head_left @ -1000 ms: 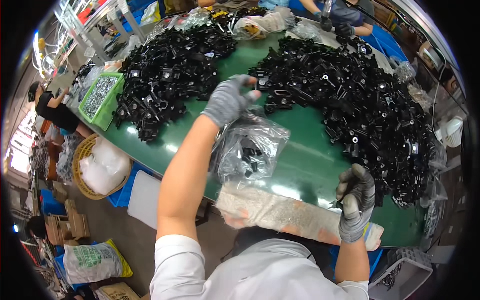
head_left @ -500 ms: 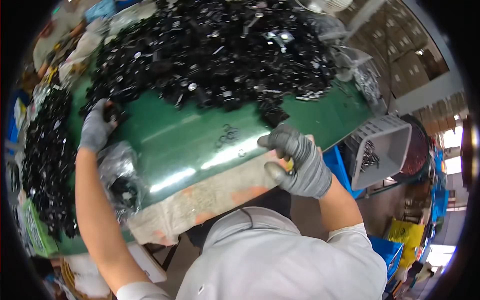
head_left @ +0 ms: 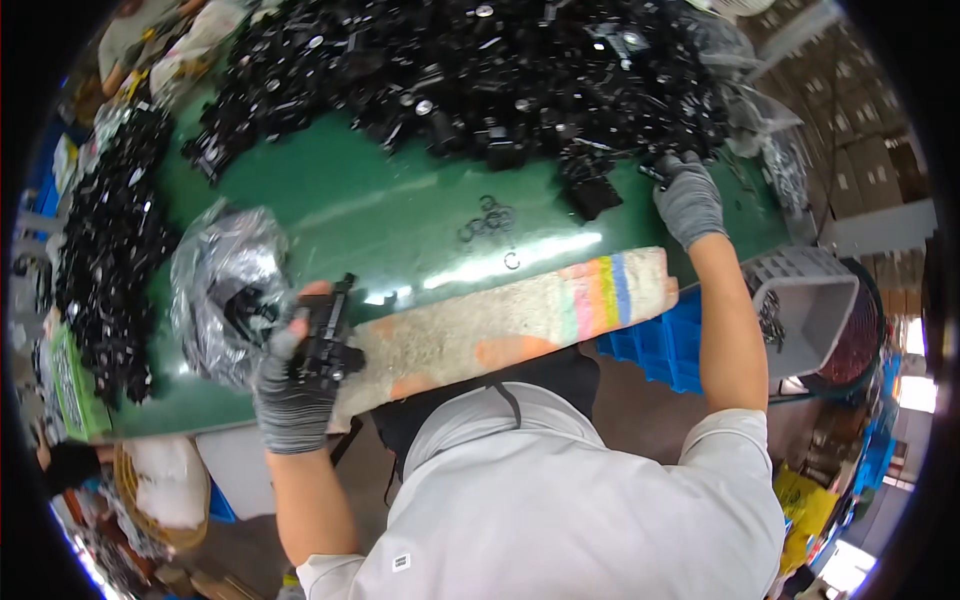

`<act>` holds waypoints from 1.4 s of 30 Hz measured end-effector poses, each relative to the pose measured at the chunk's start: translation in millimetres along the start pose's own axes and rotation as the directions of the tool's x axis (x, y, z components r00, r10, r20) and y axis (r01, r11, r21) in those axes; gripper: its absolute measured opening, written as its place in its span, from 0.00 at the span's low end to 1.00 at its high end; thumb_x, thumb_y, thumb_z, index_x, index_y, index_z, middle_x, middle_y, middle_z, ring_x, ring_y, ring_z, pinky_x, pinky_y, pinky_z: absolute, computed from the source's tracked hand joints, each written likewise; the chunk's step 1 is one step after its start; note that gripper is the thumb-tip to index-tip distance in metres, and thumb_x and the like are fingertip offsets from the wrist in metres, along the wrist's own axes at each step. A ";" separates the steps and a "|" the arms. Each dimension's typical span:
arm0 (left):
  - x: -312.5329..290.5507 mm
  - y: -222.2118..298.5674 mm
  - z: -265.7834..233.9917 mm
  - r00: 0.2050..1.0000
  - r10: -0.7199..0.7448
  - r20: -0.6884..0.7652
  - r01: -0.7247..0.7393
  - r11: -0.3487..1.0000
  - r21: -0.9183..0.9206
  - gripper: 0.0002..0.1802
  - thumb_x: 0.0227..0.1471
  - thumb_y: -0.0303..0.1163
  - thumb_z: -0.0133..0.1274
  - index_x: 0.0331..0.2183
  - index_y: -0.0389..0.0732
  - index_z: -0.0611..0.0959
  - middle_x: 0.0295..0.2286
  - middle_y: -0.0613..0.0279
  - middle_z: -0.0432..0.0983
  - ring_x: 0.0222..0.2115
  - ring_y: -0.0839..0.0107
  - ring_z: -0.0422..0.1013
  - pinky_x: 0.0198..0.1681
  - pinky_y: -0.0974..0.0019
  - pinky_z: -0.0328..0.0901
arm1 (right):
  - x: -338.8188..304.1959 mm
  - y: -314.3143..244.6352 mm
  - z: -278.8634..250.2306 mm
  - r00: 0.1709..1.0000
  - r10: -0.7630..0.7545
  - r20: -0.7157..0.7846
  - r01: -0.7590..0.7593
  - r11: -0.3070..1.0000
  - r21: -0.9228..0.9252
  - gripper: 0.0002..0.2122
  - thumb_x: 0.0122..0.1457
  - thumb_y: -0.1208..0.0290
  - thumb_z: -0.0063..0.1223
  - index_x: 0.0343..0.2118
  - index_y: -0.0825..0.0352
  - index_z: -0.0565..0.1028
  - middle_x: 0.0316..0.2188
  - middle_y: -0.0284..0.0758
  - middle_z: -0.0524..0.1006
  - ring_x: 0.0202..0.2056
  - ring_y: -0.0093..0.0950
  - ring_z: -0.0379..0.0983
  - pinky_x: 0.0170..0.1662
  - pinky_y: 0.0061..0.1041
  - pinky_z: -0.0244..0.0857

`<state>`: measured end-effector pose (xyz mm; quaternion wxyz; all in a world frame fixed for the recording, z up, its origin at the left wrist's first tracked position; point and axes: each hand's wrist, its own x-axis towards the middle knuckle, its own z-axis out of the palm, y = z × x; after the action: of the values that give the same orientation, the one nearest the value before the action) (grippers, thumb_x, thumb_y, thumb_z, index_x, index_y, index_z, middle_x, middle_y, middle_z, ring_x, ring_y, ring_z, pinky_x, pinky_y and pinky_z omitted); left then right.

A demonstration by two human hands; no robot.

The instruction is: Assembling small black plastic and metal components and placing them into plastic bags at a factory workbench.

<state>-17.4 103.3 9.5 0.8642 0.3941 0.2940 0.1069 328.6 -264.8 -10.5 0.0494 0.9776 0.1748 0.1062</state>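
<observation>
In my gloved left hand (head_left: 295, 395) is a black mechanical part (head_left: 325, 340) with a jointed, bracket-like shape, held above the near edge of the green table (head_left: 400, 215). The fingers wrap its left side. My gloved right hand (head_left: 690, 205) reaches to the right end of a large heap of black parts (head_left: 450, 80). Its fingertips close on a slim dark piece (head_left: 655, 175), whose kind is too small to make out. Beside my left hand lies a clear plastic bag (head_left: 230, 265) with black parts inside. Several small black rings (head_left: 490, 220) rest on the table's middle.
A second heap of black parts (head_left: 115, 260) lines the left side. Stained cloth (head_left: 460, 340) with coloured stripes covers the near table edge. A grey crate (head_left: 815, 310) with metal pieces and a blue bin (head_left: 655, 345) stand at the right. Clear plastic wrap (head_left: 785, 170) lies at the far right.
My left hand has come back from the left end of the heap toward me, with the black part in it. The right hand has moved from the near edge out to the heap's right end.
</observation>
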 end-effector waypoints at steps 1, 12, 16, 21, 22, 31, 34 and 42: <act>-5.7 -8.3 3.4 0.999 -0.042 0.017 0.043 0.998 -0.044 0.35 0.50 0.43 0.59 0.57 0.36 0.74 0.46 0.53 0.75 0.34 0.62 0.74 0.34 0.60 0.71 | 3.0 -1.2 -0.6 0.992 0.019 0.123 -0.013 0.999 -0.046 0.18 0.52 0.65 0.59 0.47 0.59 0.78 0.55 0.47 0.72 0.54 0.41 0.72 0.56 0.35 0.68; -22.5 -42.6 43.6 0.990 -0.014 0.142 0.056 0.952 -0.300 0.41 0.50 0.44 0.63 0.61 0.38 0.67 0.47 0.50 0.74 0.41 0.57 0.76 0.43 0.54 0.76 | -51.2 -40.7 -94.2 0.990 0.063 0.123 -0.137 0.559 0.818 0.16 0.55 0.66 0.56 0.44 0.67 0.76 0.34 0.35 0.79 0.34 0.25 0.75 0.39 0.23 0.69; -22.5 -47.3 52.2 0.986 0.041 0.160 0.008 0.956 -0.292 0.43 0.48 0.42 0.64 0.60 0.36 0.66 0.46 0.49 0.74 0.41 0.59 0.76 0.44 0.57 0.75 | -96.2 -107.5 -137.4 0.975 -0.217 -0.055 0.059 0.012 0.998 0.16 0.54 0.67 0.63 0.44 0.66 0.76 0.36 0.32 0.77 0.37 0.21 0.72 0.42 0.21 0.68; -18.9 -49.3 61.7 0.981 0.077 0.176 -0.110 0.977 0.184 0.43 0.47 0.35 0.68 0.60 0.33 0.66 0.45 0.53 0.75 0.43 0.65 0.75 0.46 0.64 0.73 | -108.8 -164.5 -135.6 0.909 -0.338 -0.243 0.186 -0.195 0.963 0.17 0.49 0.78 0.62 0.44 0.68 0.75 0.42 0.35 0.76 0.41 0.25 0.73 0.48 0.26 0.67; -19.0 -50.4 64.6 0.984 0.100 0.151 -0.135 0.961 0.242 0.43 0.46 0.33 0.68 0.60 0.32 0.66 0.45 0.54 0.75 0.44 0.66 0.74 0.47 0.64 0.73 | -108.7 -172.3 -134.1 0.888 -0.356 -0.292 0.236 -0.192 0.953 0.17 0.48 0.80 0.61 0.43 0.68 0.75 0.41 0.35 0.76 0.41 0.25 0.72 0.48 0.26 0.67; -25.3 -54.9 58.7 0.968 0.165 0.190 -0.232 0.875 0.425 0.45 0.44 0.28 0.69 0.61 0.36 0.64 0.48 0.51 0.72 0.49 0.63 0.71 0.54 0.62 0.68 | -110.6 -187.9 -130.6 0.721 -0.622 -0.307 0.500 0.160 0.851 0.12 0.47 0.76 0.61 0.37 0.66 0.78 0.38 0.45 0.71 0.39 0.43 0.70 0.43 0.37 0.67; -26.4 -68.9 50.2 0.973 0.169 0.159 -0.222 0.879 0.423 0.47 0.44 0.26 0.68 0.61 0.36 0.61 0.48 0.51 0.71 0.50 0.62 0.71 0.54 0.61 0.68 | -111.9 -187.1 -128.8 0.638 -0.746 -0.192 0.522 0.236 0.819 0.14 0.50 0.75 0.60 0.41 0.68 0.77 0.39 0.47 0.72 0.39 0.45 0.70 0.43 0.36 0.68; -25.2 -68.5 43.5 0.984 0.168 0.051 -0.173 0.869 0.464 0.43 0.46 0.23 0.68 0.60 0.33 0.65 0.49 0.53 0.72 0.50 0.63 0.71 0.54 0.65 0.69 | -98.7 -158.3 -99.1 0.938 -0.200 -0.282 0.197 -0.360 0.912 0.28 0.57 0.65 0.63 0.59 0.68 0.69 0.42 0.36 0.76 0.36 0.19 0.70 0.39 0.20 0.67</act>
<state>-15.1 20.2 -8.3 0.7324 0.6152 0.2713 0.1070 163.4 -145.8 46.0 -0.7410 0.5622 0.3560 -0.0901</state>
